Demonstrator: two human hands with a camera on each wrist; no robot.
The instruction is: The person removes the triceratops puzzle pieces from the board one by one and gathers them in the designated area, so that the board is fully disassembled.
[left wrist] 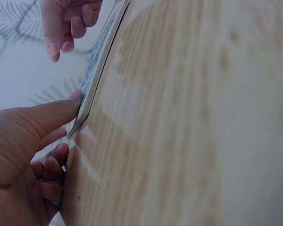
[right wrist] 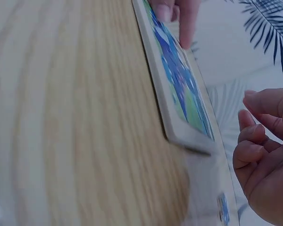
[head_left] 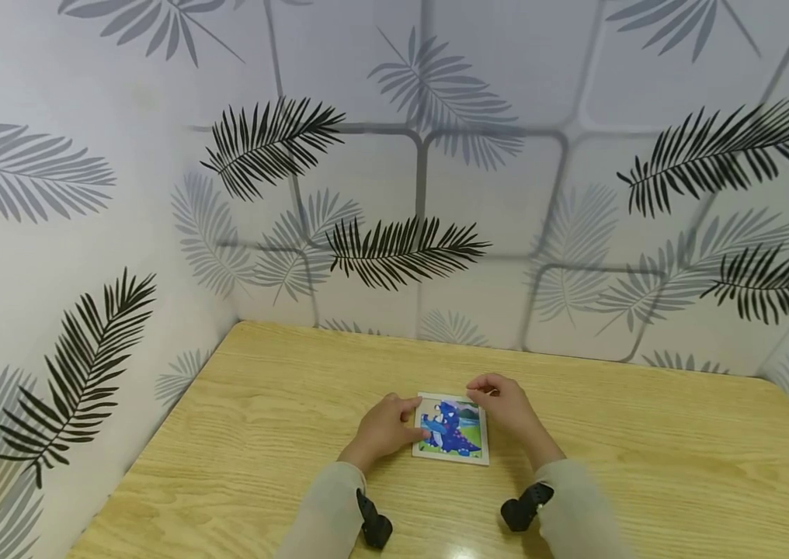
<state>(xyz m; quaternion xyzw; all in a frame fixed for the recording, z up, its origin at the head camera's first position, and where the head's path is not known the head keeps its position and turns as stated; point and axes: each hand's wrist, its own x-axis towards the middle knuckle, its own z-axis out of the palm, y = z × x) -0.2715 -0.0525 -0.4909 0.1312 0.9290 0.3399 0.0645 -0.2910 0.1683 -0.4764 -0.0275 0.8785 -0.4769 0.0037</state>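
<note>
A small square picture puzzle (head_left: 467, 448) in a pale frame lies flat on the wooden table, showing a blue dinosaur on green. My left hand (head_left: 384, 428) holds its left side, the thumb over the picture and the index finger at the far left corner. The left wrist view shows that thumb (left wrist: 61, 115) on the surface and other fingers curled beside the corner. Beside the far right corner is my right hand (head_left: 506, 407), its fingers loosely bent. In the right wrist view, the right hand (right wrist: 269, 155) stands apart from the frame; nothing shows between its fingertips.
The wooden table (head_left: 283, 404) extends around the puzzle and meets a leaf-patterned wall (head_left: 492, 194) at the back. Another patterned wall stands at the left. A small blue patch (right wrist: 224, 209) shows low in the right wrist view; what it is I cannot tell.
</note>
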